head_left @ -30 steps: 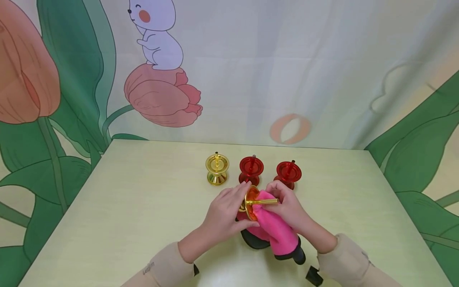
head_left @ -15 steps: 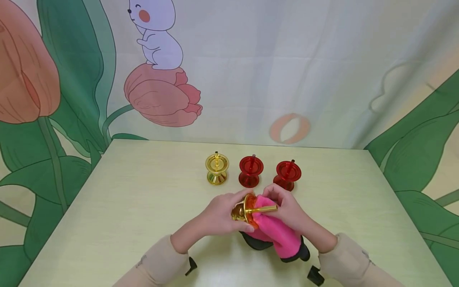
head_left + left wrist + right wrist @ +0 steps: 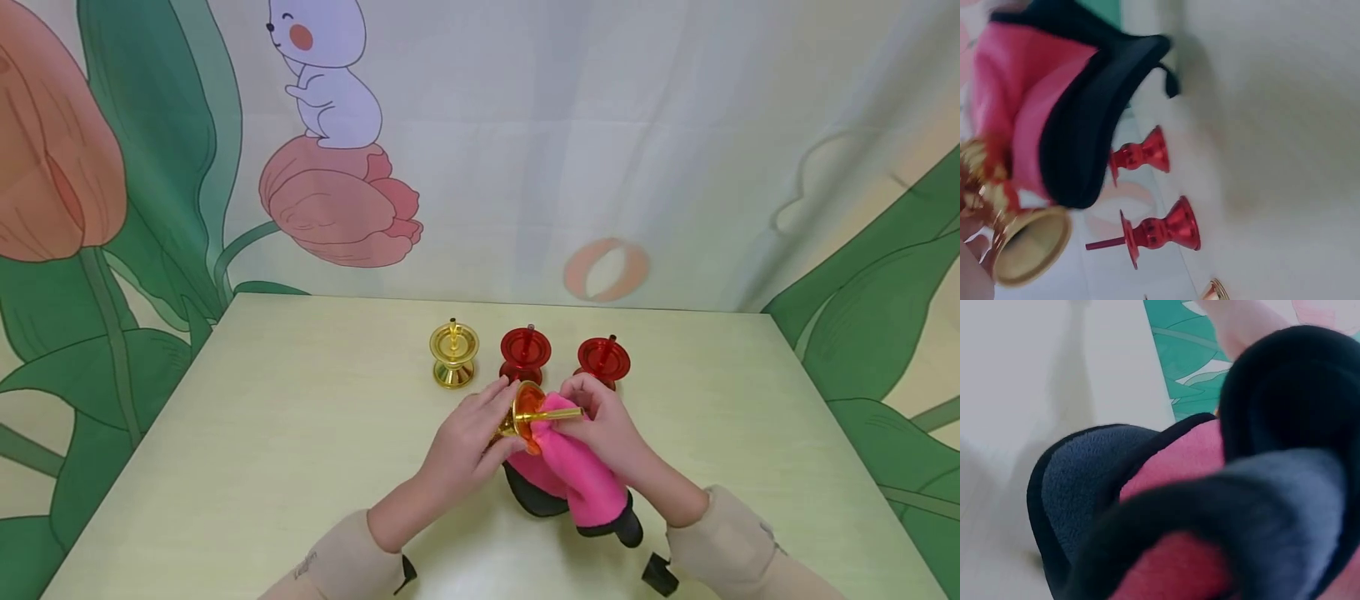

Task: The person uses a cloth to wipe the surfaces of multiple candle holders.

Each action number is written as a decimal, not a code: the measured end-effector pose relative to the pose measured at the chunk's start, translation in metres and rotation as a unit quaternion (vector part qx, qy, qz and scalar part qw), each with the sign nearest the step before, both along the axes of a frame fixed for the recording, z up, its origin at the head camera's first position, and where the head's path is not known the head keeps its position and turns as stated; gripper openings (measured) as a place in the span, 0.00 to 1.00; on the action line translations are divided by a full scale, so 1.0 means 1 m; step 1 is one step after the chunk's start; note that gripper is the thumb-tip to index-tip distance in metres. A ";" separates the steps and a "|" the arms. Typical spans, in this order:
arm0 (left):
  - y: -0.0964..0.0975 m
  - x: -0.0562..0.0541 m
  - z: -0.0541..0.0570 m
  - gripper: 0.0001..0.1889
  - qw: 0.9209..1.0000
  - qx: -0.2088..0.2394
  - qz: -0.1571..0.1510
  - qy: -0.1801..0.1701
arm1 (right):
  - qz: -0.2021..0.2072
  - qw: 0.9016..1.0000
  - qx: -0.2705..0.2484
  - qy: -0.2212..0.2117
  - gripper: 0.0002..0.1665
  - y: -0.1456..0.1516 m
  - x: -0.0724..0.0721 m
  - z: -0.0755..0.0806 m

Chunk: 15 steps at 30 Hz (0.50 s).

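Note:
My left hand [image 3: 461,437] holds a gold candlestick [image 3: 528,408] tipped on its side, its spike toward the right and its hollow base showing in the left wrist view. Bunched in my right hand [image 3: 603,421] is a pink cloth [image 3: 581,479] with black edging, pressed against the candlestick's orange-looking dish. The cloth's loose end hangs below both hands. Close up in the right wrist view, the black-edged cloth folds [image 3: 1179,456] hide the fingers. The left wrist view shows the dark underside of the cloth [image 3: 1085,125] beside the gold base [image 3: 1032,247].
Behind the hands stand another gold candlestick [image 3: 453,354] and two red candlesticks, one in the middle [image 3: 525,348] and one at the right [image 3: 603,358]. All are upright on the pale table [image 3: 300,417]. A printed curtain [image 3: 487,167] hangs behind the table.
The left hand and the gold candlestick dipped toward me, then came back up near the red candlesticks. The right hand and cloth shifted slightly with them, keeping their hold.

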<state>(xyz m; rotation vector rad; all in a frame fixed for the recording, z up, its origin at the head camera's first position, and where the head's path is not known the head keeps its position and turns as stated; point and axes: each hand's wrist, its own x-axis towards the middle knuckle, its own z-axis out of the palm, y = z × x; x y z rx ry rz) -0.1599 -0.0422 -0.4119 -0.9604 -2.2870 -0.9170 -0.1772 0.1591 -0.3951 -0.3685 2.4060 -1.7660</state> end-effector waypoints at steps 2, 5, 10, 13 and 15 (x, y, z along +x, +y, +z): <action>0.002 0.001 -0.003 0.35 0.997 -0.033 0.012 0.063 | -0.010 1.000 -0.006 -0.010 0.15 -0.002 0.001 0.002; 0.004 0.002 -0.005 0.42 0.994 -0.058 0.023 0.093 | -0.012 1.000 -0.013 -0.021 0.15 -0.004 0.003 0.003; 0.004 0.001 -0.001 0.48 0.994 -0.060 0.036 0.087 | 0.001 1.000 -0.016 -0.025 0.15 -0.006 0.006 0.003; 0.001 -0.001 0.004 0.48 0.996 -0.058 0.021 0.063 | 0.010 1.000 -0.009 -0.022 0.15 -0.006 0.006 0.002; -0.001 -0.002 0.008 0.48 0.998 -0.060 0.000 0.019 | 0.018 1.000 -0.003 -0.017 0.15 -0.006 0.007 0.001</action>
